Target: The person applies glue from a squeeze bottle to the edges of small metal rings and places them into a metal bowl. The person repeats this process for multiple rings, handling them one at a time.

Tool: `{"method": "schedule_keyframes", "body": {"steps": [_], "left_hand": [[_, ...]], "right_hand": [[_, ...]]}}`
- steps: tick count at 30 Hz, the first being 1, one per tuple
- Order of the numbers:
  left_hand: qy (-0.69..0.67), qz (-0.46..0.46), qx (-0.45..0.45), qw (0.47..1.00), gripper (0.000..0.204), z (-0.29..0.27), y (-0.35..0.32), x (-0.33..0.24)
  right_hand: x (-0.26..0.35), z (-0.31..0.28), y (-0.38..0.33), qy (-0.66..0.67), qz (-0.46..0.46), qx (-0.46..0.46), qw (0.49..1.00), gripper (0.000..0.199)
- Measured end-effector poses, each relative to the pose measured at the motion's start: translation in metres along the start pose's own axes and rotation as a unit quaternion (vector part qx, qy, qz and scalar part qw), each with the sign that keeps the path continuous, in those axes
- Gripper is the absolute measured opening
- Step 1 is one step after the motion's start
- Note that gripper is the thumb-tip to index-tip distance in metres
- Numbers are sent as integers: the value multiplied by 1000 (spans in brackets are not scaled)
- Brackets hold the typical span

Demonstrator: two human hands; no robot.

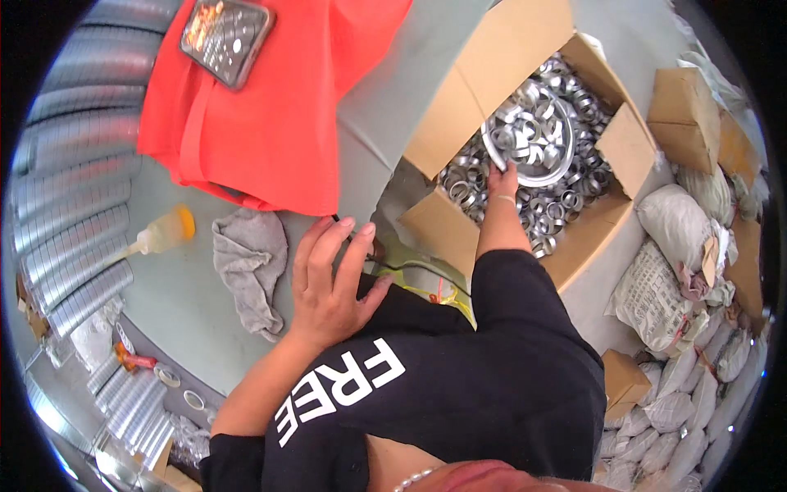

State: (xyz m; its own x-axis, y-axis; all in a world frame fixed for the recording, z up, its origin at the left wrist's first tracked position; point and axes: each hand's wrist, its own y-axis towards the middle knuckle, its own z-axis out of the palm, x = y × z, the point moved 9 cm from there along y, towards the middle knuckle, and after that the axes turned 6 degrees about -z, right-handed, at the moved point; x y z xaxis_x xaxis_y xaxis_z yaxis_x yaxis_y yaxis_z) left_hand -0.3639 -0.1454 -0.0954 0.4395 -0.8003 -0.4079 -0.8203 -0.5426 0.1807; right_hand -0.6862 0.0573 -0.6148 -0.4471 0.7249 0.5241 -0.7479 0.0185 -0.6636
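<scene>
In a brown cardboard box (578,242), the right hand (503,180) grips a round silvery bowl (548,179), likely stiff and heavy, by its rim; the left hand (329,287), outside, is loosely spread.

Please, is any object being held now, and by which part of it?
The right hand holds the round bowl by its rim, at the near left side. The left hand is open and seems to hold nothing.

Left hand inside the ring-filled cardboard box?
No, the left hand is outside it, beside the red fabric; the right hand reaches in at the rim of the bowl.
</scene>
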Motion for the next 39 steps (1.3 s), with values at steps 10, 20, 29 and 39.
{"method": "schedule_keyframes", "body": {"steps": [10,20,29,39], "left_hand": [[0,34,-63,997,66,-13,-9,-10],[-11,80,-188,979,60,-44,-29,-20],[-222,-48,-289,930,50,-114,-83,17],[-437,-196,-419,772,79,-227,-242,81]], "right_hand": [[63,-26,-78,-23,34,2,999,20],[200,60,-169,-192,-36,145,970,24],[265,225,-391,-297,-79,397,865,34],[93,226,-590,-464,148,572,660,40]]}}
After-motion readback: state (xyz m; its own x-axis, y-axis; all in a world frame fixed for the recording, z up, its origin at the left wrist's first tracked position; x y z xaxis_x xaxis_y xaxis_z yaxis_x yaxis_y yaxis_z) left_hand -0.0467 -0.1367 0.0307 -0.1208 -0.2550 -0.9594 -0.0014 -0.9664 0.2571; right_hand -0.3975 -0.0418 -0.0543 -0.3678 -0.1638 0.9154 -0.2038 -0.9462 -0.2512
